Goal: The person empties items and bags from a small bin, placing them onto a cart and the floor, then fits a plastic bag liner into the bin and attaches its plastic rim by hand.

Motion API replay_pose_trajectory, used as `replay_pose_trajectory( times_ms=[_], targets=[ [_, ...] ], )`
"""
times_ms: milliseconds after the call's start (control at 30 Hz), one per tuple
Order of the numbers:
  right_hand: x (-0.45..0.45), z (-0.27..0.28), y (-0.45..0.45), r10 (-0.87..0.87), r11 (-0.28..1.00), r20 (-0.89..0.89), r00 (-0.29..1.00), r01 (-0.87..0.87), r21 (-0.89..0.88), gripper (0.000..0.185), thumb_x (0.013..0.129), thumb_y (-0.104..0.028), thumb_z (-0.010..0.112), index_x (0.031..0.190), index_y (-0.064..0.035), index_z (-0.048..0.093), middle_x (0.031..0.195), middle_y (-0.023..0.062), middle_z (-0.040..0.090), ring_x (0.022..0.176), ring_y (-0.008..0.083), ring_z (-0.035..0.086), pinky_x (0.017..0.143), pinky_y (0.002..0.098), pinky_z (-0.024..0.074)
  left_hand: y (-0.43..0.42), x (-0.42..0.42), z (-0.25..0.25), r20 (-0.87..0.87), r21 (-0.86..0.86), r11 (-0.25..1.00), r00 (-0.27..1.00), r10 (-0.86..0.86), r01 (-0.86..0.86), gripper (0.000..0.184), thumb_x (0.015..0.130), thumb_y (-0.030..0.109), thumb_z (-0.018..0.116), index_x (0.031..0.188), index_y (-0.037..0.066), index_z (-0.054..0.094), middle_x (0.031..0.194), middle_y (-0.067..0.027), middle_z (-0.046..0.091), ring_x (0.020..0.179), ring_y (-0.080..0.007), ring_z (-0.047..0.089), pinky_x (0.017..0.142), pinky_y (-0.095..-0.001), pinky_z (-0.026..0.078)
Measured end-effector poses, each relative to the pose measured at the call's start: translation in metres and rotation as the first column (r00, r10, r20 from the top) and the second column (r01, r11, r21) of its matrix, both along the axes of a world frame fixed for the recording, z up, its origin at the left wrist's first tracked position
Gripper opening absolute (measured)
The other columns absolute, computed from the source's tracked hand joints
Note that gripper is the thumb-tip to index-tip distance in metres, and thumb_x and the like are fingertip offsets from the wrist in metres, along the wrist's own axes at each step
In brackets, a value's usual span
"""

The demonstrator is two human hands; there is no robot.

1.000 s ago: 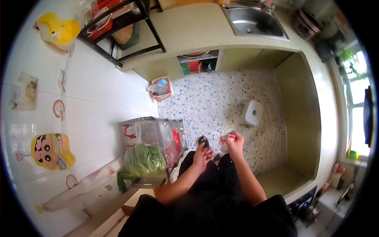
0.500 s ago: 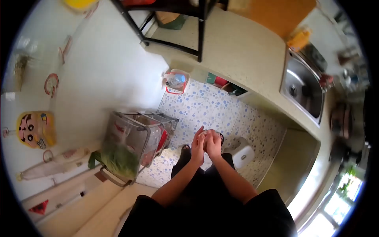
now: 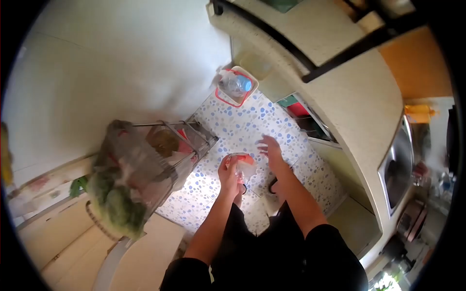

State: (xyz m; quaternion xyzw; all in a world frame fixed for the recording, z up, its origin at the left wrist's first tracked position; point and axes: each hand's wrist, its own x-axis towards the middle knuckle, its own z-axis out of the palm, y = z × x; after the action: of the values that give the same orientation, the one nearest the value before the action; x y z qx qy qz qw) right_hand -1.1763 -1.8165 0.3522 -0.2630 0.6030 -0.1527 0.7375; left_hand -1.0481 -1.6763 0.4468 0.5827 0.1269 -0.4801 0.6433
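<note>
My left hand (image 3: 228, 173) is closed on a crumpled clear plastic wrapper (image 3: 244, 167) with red print, held above the speckled floor. To the right of it, my right hand (image 3: 270, 148) is apart from the wrapper, its fingers spread and holding nothing. Beyond both hands, a small waste bin (image 3: 250, 76) with a red rim holds a clear plastic bottle (image 3: 236, 84) with a blue label or cap. The bin stands in the corner between wall and cabinet.
At the left stands a metal rack (image 3: 167, 167) with bagged things and green vegetables (image 3: 116, 199). A counter (image 3: 335, 102) curves along the right, with a black-framed stand (image 3: 340, 58) and a sink (image 3: 395, 167). An open cabinet shelf (image 3: 310, 121) is below.
The view has turned and moved nearer the bin and rack. The wrapper went from my right hand to my left; my hands came together, then parted, and my right hand opened.
</note>
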Motion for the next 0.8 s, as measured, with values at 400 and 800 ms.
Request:
replay_pose_trajectory(
  times_ms=[400, 800],
  targets=[
    [0.081, -0.301, -0.147, 0.152, 0.983, 0.018, 0.988, -0.15, -0.105, 0.04, 0.098, -0.036, 0.054, 0.128, -0.0105, 0.053, 0.114, 0.0083, 0.066, 0.089, 0.0232, 0.066, 0.069, 0.0371, 0.053, -0.001, -0.014, -0.157, 0.061, 0.094, 0.991, 0.993, -0.103, 0.097, 0.039, 0.094, 0.023, 0.064, 0.126, 0.001, 0.057, 0.109, -0.0111, 0.067, 0.094, -0.0197, 0.065, 0.08, -0.0331, 0.055],
    [0.128, -0.355, -0.182, 0.267, 0.924, 0.077, 0.96, -0.233, -0.302, 0.03, 0.096, -0.031, 0.06, 0.097, -0.0011, 0.065, 0.085, 0.0093, 0.07, 0.067, 0.0196, 0.067, 0.056, 0.0341, 0.0534, 0.045, -0.034, -0.153, 0.252, -0.018, 0.984, 0.953, -0.166, 0.176, 0.07, 0.08, 0.045, 0.081, 0.121, -0.003, 0.054, 0.112, -0.0176, 0.067, 0.104, -0.025, 0.067, 0.092, -0.0371, 0.054]
  ],
)
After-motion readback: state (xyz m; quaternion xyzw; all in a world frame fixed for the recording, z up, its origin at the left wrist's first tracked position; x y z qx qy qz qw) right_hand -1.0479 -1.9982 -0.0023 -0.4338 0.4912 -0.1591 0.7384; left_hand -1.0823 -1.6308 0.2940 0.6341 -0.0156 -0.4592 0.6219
